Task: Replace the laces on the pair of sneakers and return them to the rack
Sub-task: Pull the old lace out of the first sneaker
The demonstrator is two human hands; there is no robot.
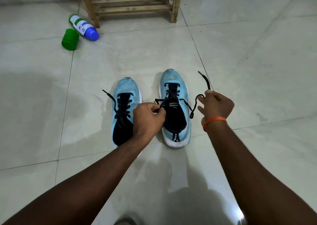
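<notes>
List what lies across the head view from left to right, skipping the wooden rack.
Green plastic cap → white bottle with blue end, lying down → left light-blue sneaker → left hand pinching the black lace → right light-blue sneaker → right hand holding that lace's other end.

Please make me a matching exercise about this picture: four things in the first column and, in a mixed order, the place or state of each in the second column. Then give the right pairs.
Column one:
1 bottle
2 wooden rack
3 right sneaker
4 left sneaker

Column two:
A its lace is pinched by the left hand and by the right hand
B stands upright, farthest from the person
C lies on its side on the floor
D its lace end is free, no hand holds it

Pairs: 1-C, 2-B, 3-A, 4-D
</notes>
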